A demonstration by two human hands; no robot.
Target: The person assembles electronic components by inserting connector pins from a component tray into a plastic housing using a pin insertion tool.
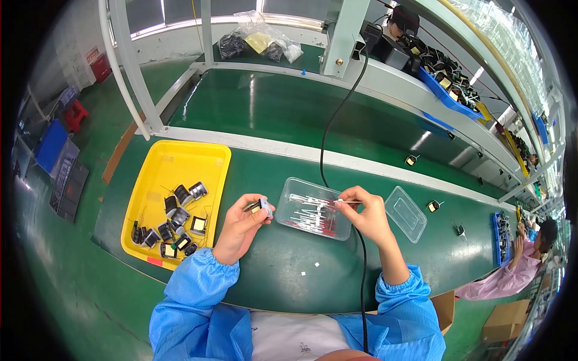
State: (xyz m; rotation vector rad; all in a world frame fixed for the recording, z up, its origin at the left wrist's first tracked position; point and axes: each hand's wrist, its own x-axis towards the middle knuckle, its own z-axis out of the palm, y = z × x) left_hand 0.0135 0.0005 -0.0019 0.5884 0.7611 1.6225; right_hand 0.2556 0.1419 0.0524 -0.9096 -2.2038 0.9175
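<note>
My left hand [233,231] is closed round a small coil-like electrical part [262,207], dark with a yellow patch and a greyish end, held just left of the clear plastic box. The fingers of my right hand [372,219] are pinched on a thin pale stick-like piece [345,201] above that box's right side. Many slim white and reddish pieces [313,216] lie inside the clear box [290,183]. To the left, a yellow tray [186,159] holds several similar black and yellow coil parts [176,219] with thin wire leads.
A clear lid [407,215] lies right of the box. A black cable [324,138] hangs down past my right hand. Two small white bits [303,274] lie on the green bench. Beyond is a belt [283,111] carrying coil parts; a person in pink [512,274] sits at right.
</note>
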